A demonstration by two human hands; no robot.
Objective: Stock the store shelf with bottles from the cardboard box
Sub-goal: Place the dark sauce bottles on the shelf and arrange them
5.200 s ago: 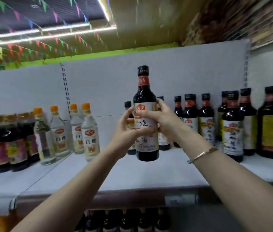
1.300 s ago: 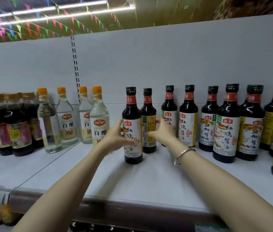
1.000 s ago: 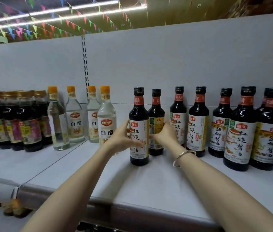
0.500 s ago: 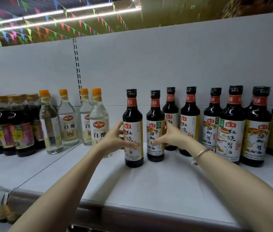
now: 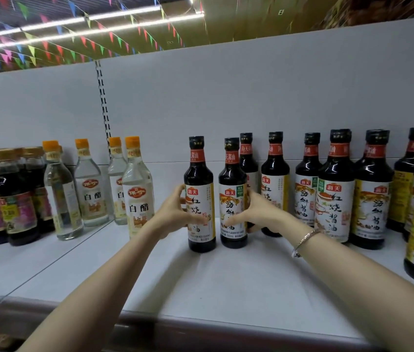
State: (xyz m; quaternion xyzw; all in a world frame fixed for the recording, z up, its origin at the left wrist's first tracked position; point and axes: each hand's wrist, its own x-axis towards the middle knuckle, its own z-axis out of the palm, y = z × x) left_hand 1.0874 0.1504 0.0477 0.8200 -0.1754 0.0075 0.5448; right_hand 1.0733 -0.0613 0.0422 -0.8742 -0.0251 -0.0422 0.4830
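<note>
Dark soy bottle (image 5: 201, 199) gripped by left hand (image 5: 175, 215), its neighbour (image 5: 233, 199) by right hand (image 5: 254, 214), fingers curled round each, likely squaring labels forward on shelf (image 5: 226, 288).

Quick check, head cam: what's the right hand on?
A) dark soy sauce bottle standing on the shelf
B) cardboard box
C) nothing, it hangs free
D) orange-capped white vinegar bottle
A: the right hand wraps its fingers round a dark soy sauce bottle that stands upright on the shelf.
</note>
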